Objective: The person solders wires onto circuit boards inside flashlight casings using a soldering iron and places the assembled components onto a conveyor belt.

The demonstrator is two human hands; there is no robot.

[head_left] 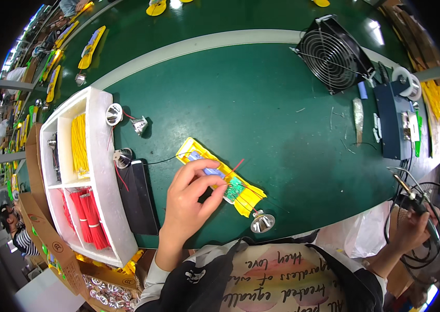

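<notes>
A yellow plastic housing (254, 194) lies slantwise on the green table in front of me. Inside it are a blue-purple part (195, 156) and a green circuit board (235, 189). My left hand (191, 195) is over the housing, thumb and fingers pinched beside the board; whatever they hold is hidden. A red wire (238, 165) sticks up by these fingertips. Thin wires run to a silver reflector lamp cup (262, 222) at the housing's near end. Far right, off the table's edge, my right hand (412, 231) is closed around a corded soldering iron (418, 204).
A white foam box (93, 156) of red and yellow wires stands left, beside a black flat block (142, 197) and loose reflector cups (139, 126). A black fan (331, 54) is at the back right, near a blue-grey unit (390, 122) and a solder spool (407, 83).
</notes>
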